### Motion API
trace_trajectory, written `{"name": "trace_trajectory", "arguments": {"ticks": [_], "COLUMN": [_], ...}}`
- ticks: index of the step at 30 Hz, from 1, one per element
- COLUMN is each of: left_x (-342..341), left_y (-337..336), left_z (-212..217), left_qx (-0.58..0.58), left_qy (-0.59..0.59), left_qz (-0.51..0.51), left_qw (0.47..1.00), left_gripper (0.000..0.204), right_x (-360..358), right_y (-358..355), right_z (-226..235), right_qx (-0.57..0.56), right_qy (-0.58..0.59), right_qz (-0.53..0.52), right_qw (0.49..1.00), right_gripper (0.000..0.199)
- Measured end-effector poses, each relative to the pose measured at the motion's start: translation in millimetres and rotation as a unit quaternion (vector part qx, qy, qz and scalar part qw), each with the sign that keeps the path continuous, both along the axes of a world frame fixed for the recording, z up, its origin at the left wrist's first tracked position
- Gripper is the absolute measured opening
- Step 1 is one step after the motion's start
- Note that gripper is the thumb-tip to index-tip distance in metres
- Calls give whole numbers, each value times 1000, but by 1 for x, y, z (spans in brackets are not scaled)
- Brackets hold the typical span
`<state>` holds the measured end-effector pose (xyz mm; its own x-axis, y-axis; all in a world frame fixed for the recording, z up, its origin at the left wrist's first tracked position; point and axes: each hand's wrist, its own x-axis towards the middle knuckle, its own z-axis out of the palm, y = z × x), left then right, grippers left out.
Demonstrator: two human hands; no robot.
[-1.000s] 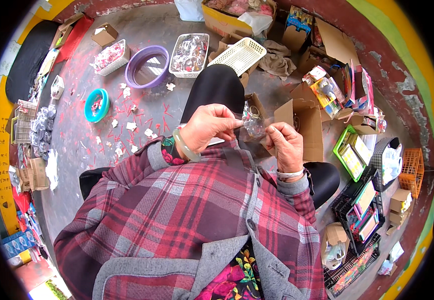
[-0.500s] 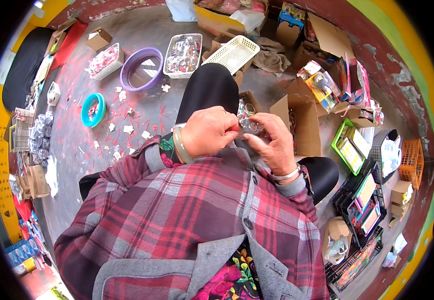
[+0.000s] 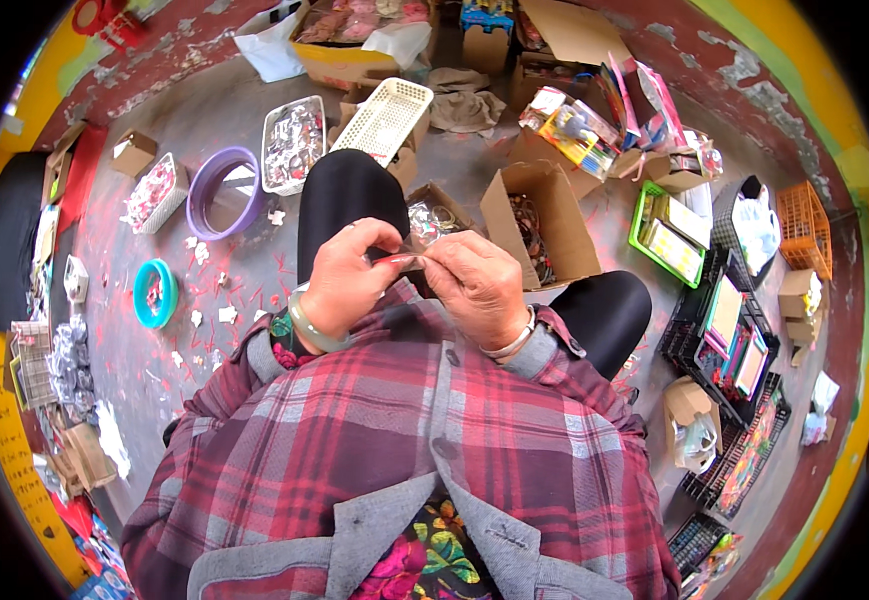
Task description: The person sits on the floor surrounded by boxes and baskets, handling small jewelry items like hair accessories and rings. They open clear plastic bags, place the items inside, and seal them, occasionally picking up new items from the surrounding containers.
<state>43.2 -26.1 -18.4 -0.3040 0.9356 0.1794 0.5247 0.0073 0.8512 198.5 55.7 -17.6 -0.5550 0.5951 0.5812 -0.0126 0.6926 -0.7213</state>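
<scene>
Left hand (image 3: 342,282) and right hand (image 3: 482,290) grips both pinched on a thin clear plastic piece (image 3: 412,262), just above frame centre; likely flimsy, so use light, even tension to avoid tearing.

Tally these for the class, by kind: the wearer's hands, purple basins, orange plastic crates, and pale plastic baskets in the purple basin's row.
Left hand plus right hand: 2
Purple basin: 1
Orange plastic crate: 1
Pale plastic baskets: 3
Total: 7
</scene>
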Motion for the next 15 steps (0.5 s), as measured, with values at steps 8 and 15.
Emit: {"name": "trace_trajectory", "arguments": {"ticks": [8,15], "left_x": [3,1], "left_y": [4,-1], "left_z": [4,3], "left_qx": [97,70], "left_qy": [19,-61], "left_qz": [-63,-47], "left_qw": [993,995], "left_gripper": [10,11], "right_x": [6,48], "right_y": [4,67], "right_z": [-4,11], "right_qx": [-23,-103], "right_qy": [43,12], "right_qz": [20,-95], "right_qw": [999,990], "right_gripper": [9,7]}}
